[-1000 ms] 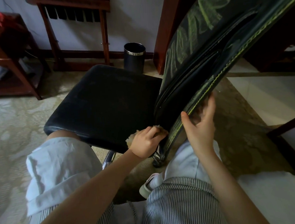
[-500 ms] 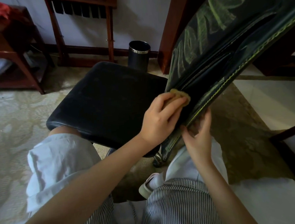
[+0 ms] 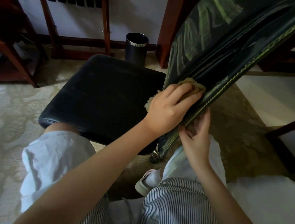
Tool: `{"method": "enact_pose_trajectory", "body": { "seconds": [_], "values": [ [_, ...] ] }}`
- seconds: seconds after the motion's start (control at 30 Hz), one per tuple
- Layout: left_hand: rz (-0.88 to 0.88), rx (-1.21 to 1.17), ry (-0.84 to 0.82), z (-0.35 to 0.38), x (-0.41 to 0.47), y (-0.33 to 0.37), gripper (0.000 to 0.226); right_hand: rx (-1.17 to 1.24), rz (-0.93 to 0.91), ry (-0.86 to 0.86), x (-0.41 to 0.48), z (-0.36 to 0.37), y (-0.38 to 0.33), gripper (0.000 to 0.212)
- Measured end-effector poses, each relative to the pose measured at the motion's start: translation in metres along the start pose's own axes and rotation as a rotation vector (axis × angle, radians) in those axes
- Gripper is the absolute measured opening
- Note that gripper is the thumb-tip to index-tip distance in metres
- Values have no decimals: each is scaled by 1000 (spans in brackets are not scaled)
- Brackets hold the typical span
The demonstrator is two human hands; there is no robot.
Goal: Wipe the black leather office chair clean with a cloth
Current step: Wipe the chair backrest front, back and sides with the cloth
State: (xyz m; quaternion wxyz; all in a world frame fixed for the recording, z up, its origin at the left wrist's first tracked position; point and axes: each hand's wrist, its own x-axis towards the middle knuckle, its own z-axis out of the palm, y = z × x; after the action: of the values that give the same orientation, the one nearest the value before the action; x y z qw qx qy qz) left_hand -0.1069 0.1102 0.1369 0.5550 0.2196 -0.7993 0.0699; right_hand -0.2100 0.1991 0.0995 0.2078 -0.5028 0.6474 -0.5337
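The black leather office chair has its seat [image 3: 103,97] in the middle of the view, and its backrest [image 3: 218,53] slants up to the right with yellow-green stitching and greenish smears. My left hand [image 3: 169,108] presses a tan cloth [image 3: 192,83] against the lower front of the backrest with its fingers laid fairly flat over it. Cloth shows past the fingertips and at the heel of the hand. My right hand [image 3: 196,139] holds the backrest's lower edge from beneath, fingers behind it and thumb in front.
A black metal bin [image 3: 136,47] stands on the floor behind the seat. A wooden rack [image 3: 77,37] lines the wall, a wooden side table [image 3: 6,52] sits at far left. A dark wooden frame [image 3: 287,145] is at right. My knees and a white shoe [image 3: 148,180] are below the chair.
My left hand has carried the cloth from the seat-back joint up and right along the backrest. My right hand slid lower on the backrest edge and stays there.
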Motion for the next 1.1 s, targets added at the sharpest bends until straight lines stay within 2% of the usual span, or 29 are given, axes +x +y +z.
{"method": "enact_pose_trajectory", "body": {
  "seconds": [0.2, 0.4, 0.63, 0.77, 1.0, 1.1],
  "values": [
    [-29, 43, 23, 9, -21, 5, 25, -12, 0, 5, 0, -1, -1, 83],
    [-55, 3, -61, 15, -60, 0, 22, -11, 6, 14, 0, 1, -2, 84],
    [-164, -30, -155, 21, -100, -1, 22, -4, 39, 11, -1, 2, 1, 83],
    [-198, -33, -162, 24, -112, 0, 21, -9, 52, 16, 0, 3, 1, 84],
    [-414, -95, -170, 32, -134, 15, 20, -52, 42, 27, -1, 4, -3, 84],
    [-481, -108, -239, 32, -143, 17, 19, -70, 44, 26, -1, 4, -2, 82]
  ]
}}
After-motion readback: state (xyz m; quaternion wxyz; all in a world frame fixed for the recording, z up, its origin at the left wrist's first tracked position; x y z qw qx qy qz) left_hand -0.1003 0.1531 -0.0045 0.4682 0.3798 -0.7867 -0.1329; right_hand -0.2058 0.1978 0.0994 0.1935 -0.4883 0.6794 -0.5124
